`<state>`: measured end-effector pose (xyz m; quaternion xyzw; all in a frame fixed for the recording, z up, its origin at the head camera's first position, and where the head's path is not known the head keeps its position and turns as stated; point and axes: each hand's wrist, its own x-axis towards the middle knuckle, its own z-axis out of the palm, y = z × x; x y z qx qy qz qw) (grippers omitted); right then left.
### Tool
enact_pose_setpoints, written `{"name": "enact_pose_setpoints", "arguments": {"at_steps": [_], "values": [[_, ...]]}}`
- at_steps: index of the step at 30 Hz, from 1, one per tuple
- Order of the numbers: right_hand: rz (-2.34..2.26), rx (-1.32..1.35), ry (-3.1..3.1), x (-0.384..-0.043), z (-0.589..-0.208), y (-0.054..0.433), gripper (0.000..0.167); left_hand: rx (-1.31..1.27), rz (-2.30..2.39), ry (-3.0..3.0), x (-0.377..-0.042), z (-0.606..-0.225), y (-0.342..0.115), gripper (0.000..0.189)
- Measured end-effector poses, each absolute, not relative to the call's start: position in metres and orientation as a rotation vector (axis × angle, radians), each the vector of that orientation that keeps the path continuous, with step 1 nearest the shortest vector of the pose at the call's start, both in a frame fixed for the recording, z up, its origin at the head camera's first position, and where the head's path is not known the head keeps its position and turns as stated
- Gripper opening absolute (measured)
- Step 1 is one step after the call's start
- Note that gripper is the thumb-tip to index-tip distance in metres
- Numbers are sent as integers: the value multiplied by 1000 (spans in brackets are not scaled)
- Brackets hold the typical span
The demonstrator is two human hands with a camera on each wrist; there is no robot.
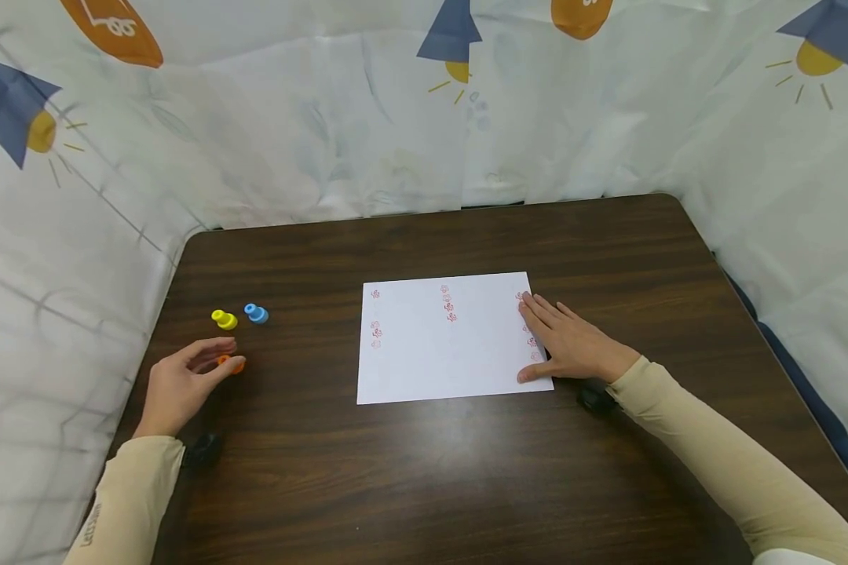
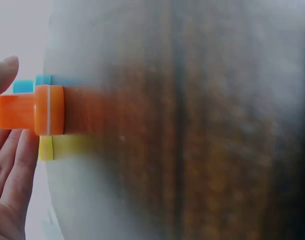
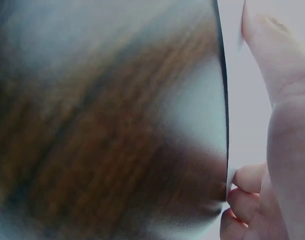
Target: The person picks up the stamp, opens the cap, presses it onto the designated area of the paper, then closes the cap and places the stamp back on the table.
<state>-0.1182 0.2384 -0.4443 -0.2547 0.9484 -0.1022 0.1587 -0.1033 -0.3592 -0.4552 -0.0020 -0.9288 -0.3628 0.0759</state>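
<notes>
My left hand (image 1: 184, 380) is at the left of the table, thumb and fingers parted around an orange stamp (image 2: 50, 110). In the left wrist view the stamp stands upright on its wide base, with a gap between it and the thumb (image 2: 3, 75). Just beyond stand a yellow stamp (image 1: 224, 319) and a blue stamp (image 1: 257, 313). With fingers spread, my right hand (image 1: 575, 341) rests on the right edge of a white paper sheet (image 1: 424, 365). Small red prints run in three columns on the sheet; the hand covers part of the right column.
The dark wood-grain table (image 1: 424, 479) extends around the sheet and stamps. A white patterned cloth (image 1: 311, 133) hangs along the table's back and sides. Dark wrist devices sit beneath both wrists.
</notes>
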Motion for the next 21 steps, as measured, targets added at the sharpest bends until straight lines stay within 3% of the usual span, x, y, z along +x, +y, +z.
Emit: {"name": "enact_pose_setpoints", "arguments": {"at_steps": [11, 21], "values": [[-279, -720, 2706, -118, -443, 238, 123, 25, -1123, -2801, -96, -453, -364, 44], [-287, -707, 2705, -117, -442, 236, 123, -20, -1132, -2788, -95, -459, -367, 37]]}}
